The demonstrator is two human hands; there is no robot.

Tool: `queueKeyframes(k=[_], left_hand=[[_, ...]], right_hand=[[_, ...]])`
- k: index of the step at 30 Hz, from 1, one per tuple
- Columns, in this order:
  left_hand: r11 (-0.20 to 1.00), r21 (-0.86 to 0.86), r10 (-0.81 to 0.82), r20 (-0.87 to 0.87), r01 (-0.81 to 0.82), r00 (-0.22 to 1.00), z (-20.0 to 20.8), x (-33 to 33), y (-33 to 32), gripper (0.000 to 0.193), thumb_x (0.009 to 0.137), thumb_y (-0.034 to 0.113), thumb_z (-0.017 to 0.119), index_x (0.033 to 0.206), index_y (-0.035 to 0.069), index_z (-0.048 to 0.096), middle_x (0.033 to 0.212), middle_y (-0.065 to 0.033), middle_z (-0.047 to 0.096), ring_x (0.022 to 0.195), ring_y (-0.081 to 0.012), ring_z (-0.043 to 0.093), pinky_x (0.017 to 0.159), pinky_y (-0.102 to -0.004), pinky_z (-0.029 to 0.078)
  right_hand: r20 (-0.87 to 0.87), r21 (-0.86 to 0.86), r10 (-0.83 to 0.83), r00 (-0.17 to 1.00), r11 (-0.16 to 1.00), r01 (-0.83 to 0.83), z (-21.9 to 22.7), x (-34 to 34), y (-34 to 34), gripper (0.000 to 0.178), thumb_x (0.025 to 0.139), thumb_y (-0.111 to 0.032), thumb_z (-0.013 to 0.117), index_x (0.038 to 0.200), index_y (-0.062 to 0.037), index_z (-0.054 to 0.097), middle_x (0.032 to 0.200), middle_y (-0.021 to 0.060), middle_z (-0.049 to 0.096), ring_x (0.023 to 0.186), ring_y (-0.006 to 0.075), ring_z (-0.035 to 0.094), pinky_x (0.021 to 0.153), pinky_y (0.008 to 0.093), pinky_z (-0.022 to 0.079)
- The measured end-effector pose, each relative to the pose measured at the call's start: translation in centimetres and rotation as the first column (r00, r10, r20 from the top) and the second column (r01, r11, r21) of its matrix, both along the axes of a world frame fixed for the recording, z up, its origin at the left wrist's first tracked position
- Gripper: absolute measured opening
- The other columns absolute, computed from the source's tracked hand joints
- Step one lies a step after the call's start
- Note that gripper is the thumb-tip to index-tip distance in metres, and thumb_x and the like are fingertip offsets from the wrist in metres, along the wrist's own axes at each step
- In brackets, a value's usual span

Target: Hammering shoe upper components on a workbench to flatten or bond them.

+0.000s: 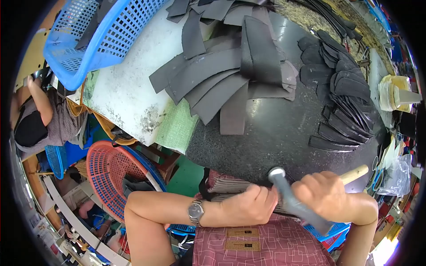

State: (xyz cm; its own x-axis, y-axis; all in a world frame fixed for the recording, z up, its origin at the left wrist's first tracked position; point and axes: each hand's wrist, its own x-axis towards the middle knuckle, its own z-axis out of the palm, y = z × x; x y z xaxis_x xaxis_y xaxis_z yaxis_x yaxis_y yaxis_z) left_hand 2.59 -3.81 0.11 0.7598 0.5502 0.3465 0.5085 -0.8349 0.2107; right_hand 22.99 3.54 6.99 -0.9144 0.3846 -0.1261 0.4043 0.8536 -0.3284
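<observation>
The right hand [326, 193] is closed around a wooden-handled hammer [293, 199] at the near edge of the dark work slab [275, 133], its grey head slanting across the lap; the left hand [248, 205], wristwatch [195, 212] on its wrist, is curled shut against the hammer's round face; two small tan rectangular labels [242, 238] sit on the red checked apron [266, 246]; dark cut strips [213, 80] fan across the slab beyond; a blue basket [97, 40] stands upper left, a red basket [108, 173] below.

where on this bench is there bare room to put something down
Bare patches: the dark slab between the grey strip pile and the hammer in the right hand; the white board between the blue basket and the strips. Crowded: the black cut pieces along the right edge.
</observation>
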Motion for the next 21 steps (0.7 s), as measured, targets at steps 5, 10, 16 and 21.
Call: queueKeyframes(k=[5, 10, 16, 21], left_hand=[[0.905, -0.292, 0.366, 0.160, -0.310, 0.917, 1.0, 0.8, 3.3, 0.027, 0.071, 0.020, 0.071, 0.092, 0.005, 0.063, 0.072, -0.0002, 0.050, 0.072, -0.0180, 0.051, 0.064, -0.0316, 0.039], [0.871, -0.479, 0.234, 0.212, -0.108, 0.949, 0.2, 2.1, 3.4, 0.035, 0.070, 0.014, 0.074, 0.100, 0.005, 0.058, 0.086, -0.0060, 0.055, 0.084, -0.0218, 0.055, 0.075, -0.0351, 0.042], [0.013, -0.916, 0.355, 0.380, 0.402, 0.854, 3.0, 8.8, 8.5, 0.050, 0.079, 0.000, 0.066, 0.124, 0.003, 0.042, 0.085, -0.0075, 0.058, 0.081, -0.0156, 0.057, 0.075, -0.0280, 0.046], [0.810, -0.539, -0.193, 0.132, 0.233, 0.972, 0.8, 11.5, 7.4, 0.051, 0.071, 0.007, 0.069, 0.119, 0.005, 0.051, 0.080, -0.0082, 0.060, 0.079, -0.0246, 0.057, 0.068, -0.0368, 0.044]], right_hand=[[-0.043, -0.074, -0.343, 0.938, 0.938, 0.339, -0.8, 4.7, -1.4, 0.039, 0.056, -0.017, 0.066, 0.090, -0.0047, 0.053, 0.064, 0.0048, 0.045, 0.052, 0.0227, 0.053, 0.046, 0.0351, 0.041], [-0.102, -0.152, -0.418, 0.903, 0.904, 0.401, -1.6, 6.9, -5.2, 0.033, 0.061, -0.016, 0.067, 0.089, -0.0048, 0.053, 0.065, 0.0058, 0.047, 0.051, 0.0235, 0.053, 0.044, 0.0359, 0.040], [-0.143, -0.331, -0.327, 0.934, 0.905, 0.266, -1.4, 7.6, -8.3, 0.021, 0.066, -0.017, 0.062, 0.084, -0.0083, 0.053, 0.060, 0.0008, 0.043, 0.047, 0.0155, 0.052, 0.040, 0.0310, 0.041], [-0.165, -0.210, -0.436, 0.885, 0.892, 0.401, 0.1, 11.2, -9.0, 0.021, 0.067, -0.015, 0.063, 0.085, -0.0080, 0.054, 0.059, 0.0003, 0.042, 0.047, 0.0144, 0.051, 0.040, 0.0295, 0.040]])
